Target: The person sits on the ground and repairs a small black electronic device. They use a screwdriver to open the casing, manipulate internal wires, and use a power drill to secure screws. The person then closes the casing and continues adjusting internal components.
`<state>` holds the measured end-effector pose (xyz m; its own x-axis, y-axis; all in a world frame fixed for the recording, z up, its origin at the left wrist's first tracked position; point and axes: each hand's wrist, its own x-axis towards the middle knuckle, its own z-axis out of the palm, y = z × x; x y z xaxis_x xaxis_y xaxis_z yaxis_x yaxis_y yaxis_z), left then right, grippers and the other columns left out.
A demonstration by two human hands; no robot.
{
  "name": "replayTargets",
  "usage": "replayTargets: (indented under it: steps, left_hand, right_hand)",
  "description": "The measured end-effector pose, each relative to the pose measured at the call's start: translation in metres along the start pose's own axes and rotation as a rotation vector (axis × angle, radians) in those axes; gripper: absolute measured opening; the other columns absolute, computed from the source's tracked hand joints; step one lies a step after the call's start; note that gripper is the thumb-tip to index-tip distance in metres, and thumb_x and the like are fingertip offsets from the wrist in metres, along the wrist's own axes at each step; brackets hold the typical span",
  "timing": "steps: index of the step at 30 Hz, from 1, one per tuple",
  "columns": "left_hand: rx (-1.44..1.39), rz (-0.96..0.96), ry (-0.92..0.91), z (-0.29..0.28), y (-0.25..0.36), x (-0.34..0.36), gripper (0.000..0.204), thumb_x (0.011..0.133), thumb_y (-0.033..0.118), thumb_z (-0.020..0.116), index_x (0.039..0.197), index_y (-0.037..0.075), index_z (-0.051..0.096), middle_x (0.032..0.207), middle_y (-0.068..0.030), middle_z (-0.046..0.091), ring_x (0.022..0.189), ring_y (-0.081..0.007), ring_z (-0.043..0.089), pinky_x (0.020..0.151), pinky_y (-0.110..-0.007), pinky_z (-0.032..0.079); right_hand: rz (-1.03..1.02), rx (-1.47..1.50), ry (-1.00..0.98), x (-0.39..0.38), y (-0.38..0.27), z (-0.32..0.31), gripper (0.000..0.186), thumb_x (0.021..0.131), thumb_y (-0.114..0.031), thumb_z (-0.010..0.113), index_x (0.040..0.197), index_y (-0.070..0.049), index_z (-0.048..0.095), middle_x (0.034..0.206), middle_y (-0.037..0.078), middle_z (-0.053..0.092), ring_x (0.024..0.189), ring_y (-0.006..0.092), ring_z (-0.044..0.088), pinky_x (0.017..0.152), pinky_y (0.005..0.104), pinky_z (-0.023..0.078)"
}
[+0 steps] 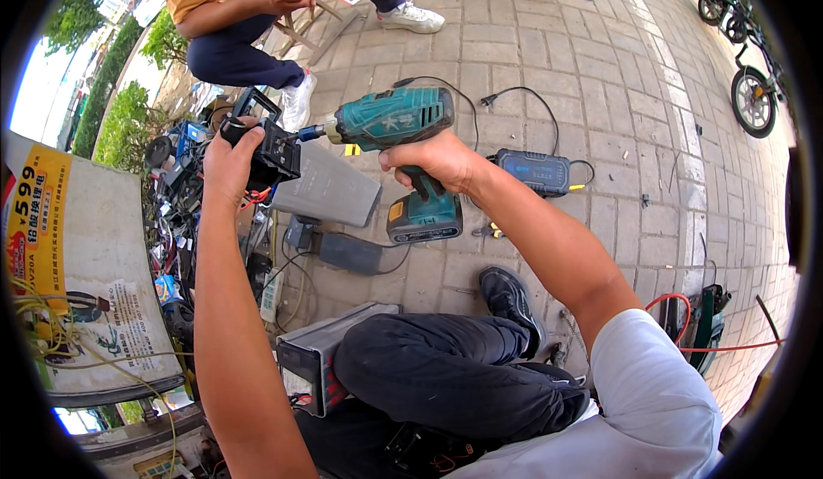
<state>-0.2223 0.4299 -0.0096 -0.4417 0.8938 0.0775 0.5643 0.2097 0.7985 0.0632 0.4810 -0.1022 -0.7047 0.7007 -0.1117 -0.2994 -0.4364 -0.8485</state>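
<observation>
My left hand (228, 163) grips a black plastic casing part (279, 157) with a loop handle, above the scrap pile. In my right hand (439, 160) is a teal cordless drill (386, 117), held by its grip, with a battery pack (426, 220) at its base. The drill points left. Its blue-collared bit (310, 132) reaches the side of the casing part; whether the tip sits on a screw is too small to tell. Below the two hands, a long grey case (330, 186) lies on the paving.
A black power adapter (350, 253) and a blue-black charger (533, 174) with cords lie on the bricks. Tangled parts (180, 192) heap up at left beside a sign panel (120, 282). A seated person (244, 24) is across from me. A grey-and-red box (313, 350) stands by my leg.
</observation>
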Motion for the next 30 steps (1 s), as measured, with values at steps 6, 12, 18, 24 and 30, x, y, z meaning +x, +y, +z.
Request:
replayTargets:
  steps: [6, 12, 18, 24, 30]
  left_hand:
    - [-0.002, 0.021, -0.007, 0.000, -0.001, 0.000, 0.028, 0.084, 0.021, 0.069, 0.104, 0.003, 0.069, 0.094, -0.0042, 0.067, 0.086, -0.0138, 0.060, 0.082, -0.029, 0.047]
    - [0.009, 0.011, 0.002, -0.001, 0.000, 0.000, 0.029, 0.083, 0.022, 0.070, 0.104, 0.003, 0.070, 0.094, -0.0045, 0.068, 0.086, -0.0145, 0.060, 0.082, -0.029, 0.047]
    - [0.026, 0.011, 0.006, -0.001, 0.000, 0.001, 0.029, 0.082, 0.022, 0.070, 0.104, 0.003, 0.070, 0.095, -0.0048, 0.068, 0.087, -0.0151, 0.061, 0.083, -0.029, 0.047]
    - [-0.081, -0.008, -0.028, 0.001, -0.001, 0.000, 0.028, 0.085, 0.023, 0.069, 0.105, 0.004, 0.067, 0.094, -0.0028, 0.066, 0.086, -0.0133, 0.060, 0.081, -0.028, 0.046]
    - [-0.354, 0.002, -0.143, -0.018, 0.003, -0.009, 0.032, 0.093, 0.024, 0.064, 0.117, 0.002, 0.063, 0.106, -0.0040, 0.067, 0.097, -0.0138, 0.062, 0.090, -0.028, 0.046]
  right_hand:
    - [-0.001, 0.006, 0.010, -0.001, 0.001, 0.000, 0.017, 0.076, -0.004, 0.072, 0.091, -0.001, 0.064, 0.077, 0.007, 0.063, 0.052, 0.0131, 0.056, 0.048, 0.0272, 0.045]
    - [-0.014, 0.024, 0.004, -0.001, 0.002, 0.000, 0.017, 0.076, -0.004, 0.073, 0.090, -0.001, 0.063, 0.076, 0.006, 0.062, 0.052, 0.0126, 0.055, 0.047, 0.0267, 0.044]
    - [-0.042, -0.005, -0.006, -0.005, 0.001, -0.001, 0.022, 0.076, -0.002, 0.071, 0.097, 0.000, 0.065, 0.082, 0.009, 0.065, 0.055, 0.0137, 0.057, 0.051, 0.0277, 0.046]
    - [0.016, -0.005, 0.001, -0.027, 0.014, -0.021, 0.036, 0.078, -0.002, 0.070, 0.113, 0.002, 0.063, 0.093, 0.015, 0.069, 0.055, 0.0135, 0.056, 0.052, 0.0284, 0.049]
    - [0.222, -0.273, 0.336, -0.083, 0.055, -0.063, 0.034, 0.075, -0.004, 0.074, 0.108, -0.004, 0.065, 0.084, 0.002, 0.064, 0.056, 0.0099, 0.053, 0.046, 0.0266, 0.046]
